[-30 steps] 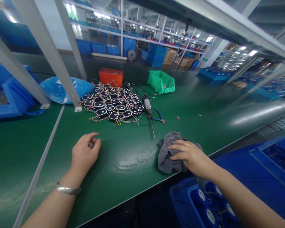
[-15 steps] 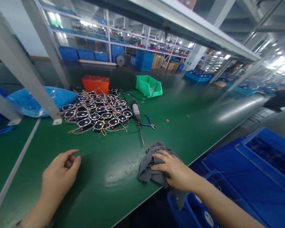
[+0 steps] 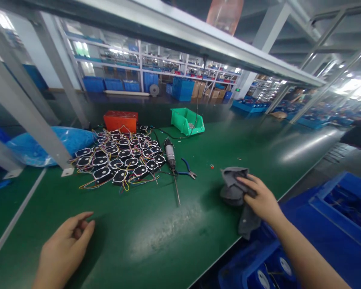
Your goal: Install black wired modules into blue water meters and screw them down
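Cloth [image 3: 233,186], grey and bunched, is gripped by the fingers of the right hand [image 3: 263,200], probably gathered so one hand can manage it; a loose end hangs below them. Well apart, the left hand [image 3: 64,247] has its fingers loosely curled around nothing. Beyond and between both sets, power screwdriver [image 3: 170,154] and pliers [image 3: 185,173] lie on the surface [image 3: 117,224], presumably within reach.

Diffuse overhead light leaves pale glare on the green tabletop [image 3: 117,224] and a soft shadow beside the left hand [image 3: 61,249]. Wide-angle distortion slants the metal post [image 3: 28,114] near the left edge; the distant shelving [image 3: 140,66] appears hazy.
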Tool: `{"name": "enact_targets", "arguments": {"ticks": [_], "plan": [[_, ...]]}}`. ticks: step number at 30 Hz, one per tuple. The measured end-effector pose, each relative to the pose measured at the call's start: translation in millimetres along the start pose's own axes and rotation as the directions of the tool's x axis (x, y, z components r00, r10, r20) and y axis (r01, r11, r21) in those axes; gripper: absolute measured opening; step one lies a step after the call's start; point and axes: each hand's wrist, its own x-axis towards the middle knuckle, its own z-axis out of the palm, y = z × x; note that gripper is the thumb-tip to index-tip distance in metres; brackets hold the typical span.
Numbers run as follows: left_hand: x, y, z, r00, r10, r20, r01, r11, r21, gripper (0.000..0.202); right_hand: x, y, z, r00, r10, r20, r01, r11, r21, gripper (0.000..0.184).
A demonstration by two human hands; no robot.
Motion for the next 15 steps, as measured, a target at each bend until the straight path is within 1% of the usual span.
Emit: {"name": "enact_targets", "arguments": {"ticks": [1,3,5,7,8,10,13,15], "plan": [[1,-1,1.4,1.000,0.013,-0.010,-0.013,1.000,-0.004,0.040,16,9,-2,0.993,0.102,-0.052,-0.102,0.995,-0.010,0.051],[3,-5,3.7,0.999,0.035,-0.026,-0.035,0.999,-0.011,0.041,47,27,-3,0.966,0.231,-0.115,-0.235,0.972,-0.019,0.054],[5,-9,5.0,0.999,0.026,-0.029,-0.027,0.999,-0.021,0.043,73,42,2,0.946,0.300,-0.124,-0.305,0.952,-0.024,0.058],[6,-10,5.5,1.000,0.002,-0.017,-0.002,1.000,-0.028,0.045,92,51,12,0.941,0.328,-0.087,-0.332,0.943,-0.034,0.060],[6,-10,5.6,1.000,-0.010,-0.011,0.010,0.999,-0.030,0.046,100,52,19,0.944,0.325,-0.062,-0.328,0.944,-0.044,0.061],[7,-8,5.5,1.000,-0.026,-0.002,0.025,0.999,-0.041,0.048,110,46,34,0.959,0.285,-0.013,-0.285,0.956,-0.073,0.065],[7,-3,5.1,0.999,-0.039,-0.005,0.039,0.997,-0.060,0.048,117,23,57,0.983,0.168,0.072,-0.158,0.979,-0.126,0.074],[7,-2,5.0,0.999,-0.040,-0.013,0.039,0.997,-0.068,0.046,116,5,69,0.985,0.086,0.147,-0.063,0.986,-0.152,0.079]]}}
